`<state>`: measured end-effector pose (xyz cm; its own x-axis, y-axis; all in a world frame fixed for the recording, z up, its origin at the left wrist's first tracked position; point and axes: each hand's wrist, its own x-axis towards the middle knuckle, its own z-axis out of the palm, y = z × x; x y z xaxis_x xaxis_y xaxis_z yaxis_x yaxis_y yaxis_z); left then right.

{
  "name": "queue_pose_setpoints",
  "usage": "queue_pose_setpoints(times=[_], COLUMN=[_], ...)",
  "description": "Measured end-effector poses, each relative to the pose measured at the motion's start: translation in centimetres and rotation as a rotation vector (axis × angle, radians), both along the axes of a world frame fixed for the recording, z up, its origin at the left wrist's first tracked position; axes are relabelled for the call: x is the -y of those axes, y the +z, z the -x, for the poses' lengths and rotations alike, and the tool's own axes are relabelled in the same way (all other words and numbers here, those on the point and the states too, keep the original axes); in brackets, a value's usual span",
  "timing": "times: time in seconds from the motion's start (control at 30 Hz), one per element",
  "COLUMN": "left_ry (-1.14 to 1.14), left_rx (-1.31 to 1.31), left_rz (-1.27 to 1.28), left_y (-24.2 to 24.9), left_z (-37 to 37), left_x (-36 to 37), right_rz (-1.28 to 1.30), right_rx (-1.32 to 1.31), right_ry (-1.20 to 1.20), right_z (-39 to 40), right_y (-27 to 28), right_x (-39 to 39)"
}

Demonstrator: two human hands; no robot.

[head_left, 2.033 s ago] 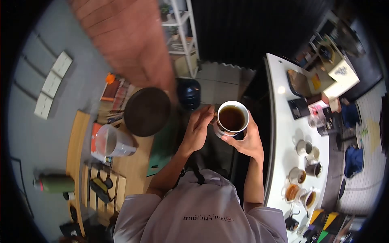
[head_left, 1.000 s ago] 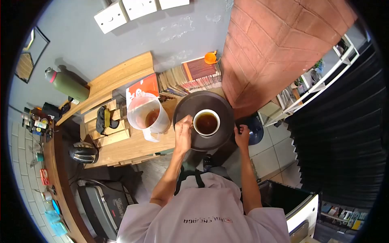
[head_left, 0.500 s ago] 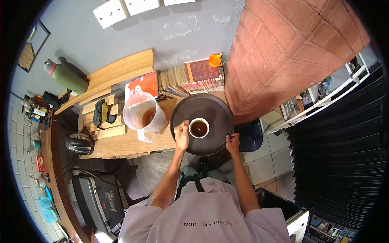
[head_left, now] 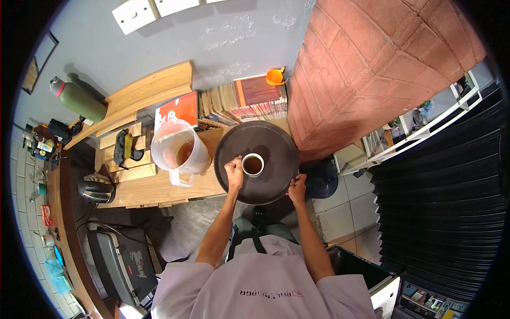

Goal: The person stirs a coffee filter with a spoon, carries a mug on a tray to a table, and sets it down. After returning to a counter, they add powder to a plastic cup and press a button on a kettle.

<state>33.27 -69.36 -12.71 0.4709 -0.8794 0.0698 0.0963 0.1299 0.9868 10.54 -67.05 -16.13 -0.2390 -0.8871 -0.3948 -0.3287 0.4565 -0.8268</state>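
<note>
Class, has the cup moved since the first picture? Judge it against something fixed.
Yes, leftward in view: the cup first appeared right of the brick pillar; now it appears left of it, over the tray.

At the right end of the table (head_left: 151, 193) is the tray (head_left: 276, 138), reaching past the front edge. The cup (head_left: 253, 165) is over the tray, near its middle — contact underneath cannot be made out — with the left hand (head_left: 234, 173) at the cup's left side and the right hand (head_left: 297, 189) at the tray's right front rim. Left of the tray, on the table, stands the pitcher (head_left: 186, 138). Behind the pitcher is a notebook (head_left: 180, 109); right of that, behind the tray, a row of books (head_left: 249, 111) with a small container (head_left: 275, 77) on top. Right of the books rises the pillar (head_left: 361, 80), with the shelf (head_left: 414, 139) beyond it. The kettle (head_left: 95, 189) is near the table's left end.
</note>
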Motion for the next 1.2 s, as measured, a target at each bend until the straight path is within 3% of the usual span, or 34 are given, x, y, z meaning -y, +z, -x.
queue_pose_setpoints(times=[0.07,0.2,0.3,0.47,0.6,0.7,0.87,0.97,1.03,1.17,1.2], left_ry=[0.021,0.028,0.044,0.060,0.077,0.108,0.077,0.050,0.005,0.250,0.267], left_rx=[-0.039,-0.043,-0.023,0.003,0.042,0.023,0.035,0.075,0.115,0.357,0.353], left_rz=[-0.012,0.085,0.014,-0.003,-0.058,-0.054,-0.070,-0.079,-0.148,-0.096,-0.149], left_y=[-0.6,-1.9,-1.8,-1.4,-2.9,-3.2,-2.9,-2.5,-2.6,-2.8,-3.0], left_z=[0.2,0.5,0.8,1.1,0.7,0.6,0.2,0.0,-0.7,-1.9,-2.7], left_x=[0.4,1.5,2.0,2.8,3.4,3.6,3.6,3.3,2.5,-0.1,-1.0], right_rz=[0.226,0.291,0.089,0.312,0.242,0.022,0.189,0.305,0.245,0.254,0.083], right_rx=[-0.213,-0.260,-0.082,-0.233,-0.234,-0.045,-0.226,-0.372,-0.382,-0.444,-0.444], right_ry=[0.055,0.061,0.047,0.081,0.087,0.066,0.094,0.158,0.160,0.119,0.174], right_z=[0.6,0.4,0.3,0.6,0.5,0.2,0.6,0.4,0.4,0.6,0.7], right_y=[-4.3,-4.4,-2.9,-5.7,-3.9,-1.3,-3.9,-1.2,-0.1,0.8,2.1], right_x=[-0.1,-0.1,0.0,0.0,0.1,0.3,0.4,0.3,0.5,1.7,2.4])
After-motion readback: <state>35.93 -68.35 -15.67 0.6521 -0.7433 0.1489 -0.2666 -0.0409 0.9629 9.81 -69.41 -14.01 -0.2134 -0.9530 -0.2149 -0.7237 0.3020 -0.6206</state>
